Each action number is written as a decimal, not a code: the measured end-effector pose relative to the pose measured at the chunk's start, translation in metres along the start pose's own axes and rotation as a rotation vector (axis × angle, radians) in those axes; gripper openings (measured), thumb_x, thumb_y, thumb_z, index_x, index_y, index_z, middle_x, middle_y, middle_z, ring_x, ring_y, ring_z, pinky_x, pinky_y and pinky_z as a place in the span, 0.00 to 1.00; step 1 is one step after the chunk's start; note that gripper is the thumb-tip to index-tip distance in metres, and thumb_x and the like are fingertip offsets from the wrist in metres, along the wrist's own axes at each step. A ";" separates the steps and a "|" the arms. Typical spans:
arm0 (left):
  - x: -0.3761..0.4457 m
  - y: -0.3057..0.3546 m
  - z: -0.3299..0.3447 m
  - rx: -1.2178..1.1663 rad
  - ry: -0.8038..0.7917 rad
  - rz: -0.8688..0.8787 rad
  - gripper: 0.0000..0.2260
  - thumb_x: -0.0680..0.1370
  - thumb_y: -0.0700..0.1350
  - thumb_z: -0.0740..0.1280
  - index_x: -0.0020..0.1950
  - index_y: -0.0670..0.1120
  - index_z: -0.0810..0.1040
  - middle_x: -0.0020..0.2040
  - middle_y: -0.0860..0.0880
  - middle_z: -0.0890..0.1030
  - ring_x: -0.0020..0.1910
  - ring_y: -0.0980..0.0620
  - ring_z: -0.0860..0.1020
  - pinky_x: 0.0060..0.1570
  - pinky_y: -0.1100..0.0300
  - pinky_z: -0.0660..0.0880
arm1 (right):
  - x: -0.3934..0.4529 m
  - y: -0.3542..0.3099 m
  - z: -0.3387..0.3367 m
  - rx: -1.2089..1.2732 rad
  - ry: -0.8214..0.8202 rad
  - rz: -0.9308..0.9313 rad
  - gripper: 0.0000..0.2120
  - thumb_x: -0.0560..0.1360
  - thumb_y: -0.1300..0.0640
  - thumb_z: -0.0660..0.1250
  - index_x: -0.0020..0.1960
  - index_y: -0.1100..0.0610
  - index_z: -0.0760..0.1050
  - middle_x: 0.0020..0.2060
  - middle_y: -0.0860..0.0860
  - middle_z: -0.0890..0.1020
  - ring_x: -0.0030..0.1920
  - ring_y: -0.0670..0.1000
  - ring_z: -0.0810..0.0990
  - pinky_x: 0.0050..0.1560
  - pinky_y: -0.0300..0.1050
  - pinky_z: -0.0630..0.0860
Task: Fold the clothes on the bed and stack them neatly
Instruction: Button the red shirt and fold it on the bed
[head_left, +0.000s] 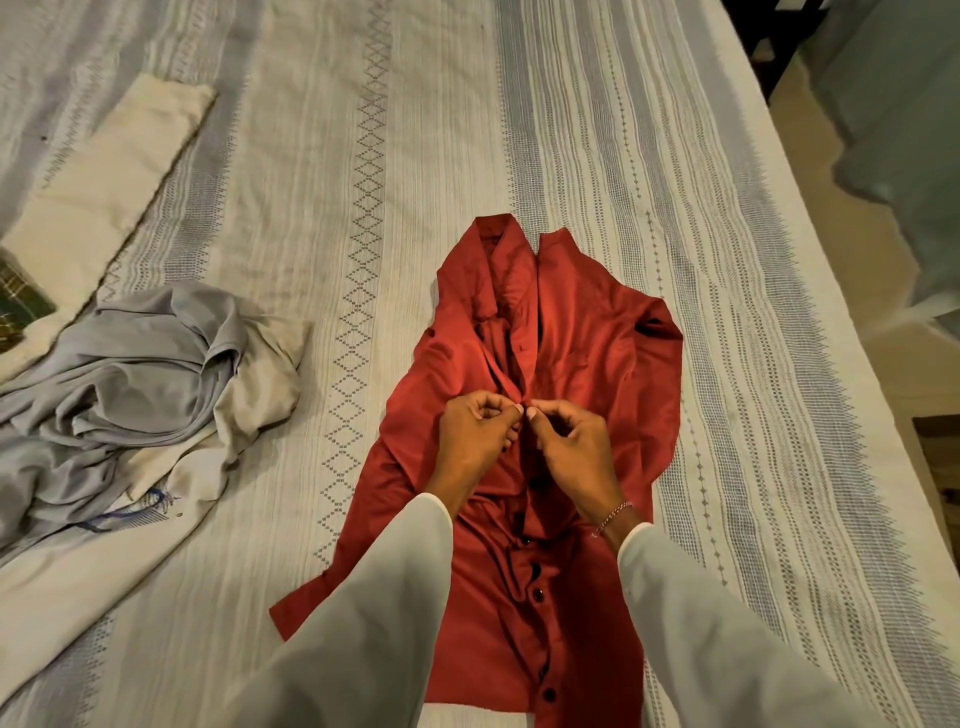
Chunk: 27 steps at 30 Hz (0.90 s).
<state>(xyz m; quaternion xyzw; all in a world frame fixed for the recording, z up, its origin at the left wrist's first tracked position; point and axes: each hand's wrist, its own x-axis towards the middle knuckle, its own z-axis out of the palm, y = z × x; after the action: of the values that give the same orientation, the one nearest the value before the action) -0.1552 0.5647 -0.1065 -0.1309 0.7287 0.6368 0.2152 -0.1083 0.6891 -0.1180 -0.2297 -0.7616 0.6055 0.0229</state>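
A bed (322, 156) with a striped cover was seen. A red shirt (582, 364) was laid flat at its middle, its placket pinched by the left hand (475, 441) and right hand (574, 447), seemingly being buttoned. A grey heap (145, 374) remained unfolded; no stack was evident.

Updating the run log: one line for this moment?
step: buttoning | left hand: pinches placket | right hand: pinches placket | red shirt: flat, unfolded | grey clothes: heaped
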 end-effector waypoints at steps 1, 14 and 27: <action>0.000 0.000 -0.001 0.005 -0.001 0.001 0.03 0.76 0.38 0.73 0.43 0.40 0.83 0.31 0.46 0.81 0.29 0.54 0.79 0.34 0.62 0.76 | 0.000 -0.001 0.000 0.015 0.011 0.009 0.05 0.78 0.59 0.72 0.47 0.51 0.85 0.36 0.40 0.85 0.39 0.40 0.82 0.46 0.41 0.77; 0.002 0.003 -0.001 0.018 -0.024 0.026 0.04 0.76 0.37 0.72 0.42 0.42 0.82 0.32 0.46 0.81 0.27 0.57 0.79 0.32 0.64 0.77 | 0.004 0.000 -0.003 0.011 0.014 0.082 0.06 0.81 0.55 0.68 0.48 0.54 0.83 0.33 0.43 0.82 0.32 0.39 0.76 0.37 0.40 0.73; 0.004 0.006 -0.002 0.058 -0.071 0.033 0.03 0.76 0.38 0.74 0.43 0.40 0.82 0.33 0.44 0.82 0.28 0.55 0.79 0.32 0.64 0.77 | 0.001 -0.005 -0.004 -0.012 0.027 0.008 0.07 0.80 0.58 0.69 0.45 0.50 0.83 0.39 0.46 0.86 0.40 0.42 0.82 0.45 0.43 0.78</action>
<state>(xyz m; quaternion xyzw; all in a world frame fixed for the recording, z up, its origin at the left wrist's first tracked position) -0.1617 0.5642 -0.1033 -0.0901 0.7408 0.6232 0.2341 -0.1098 0.6926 -0.1123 -0.2410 -0.7638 0.5980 0.0297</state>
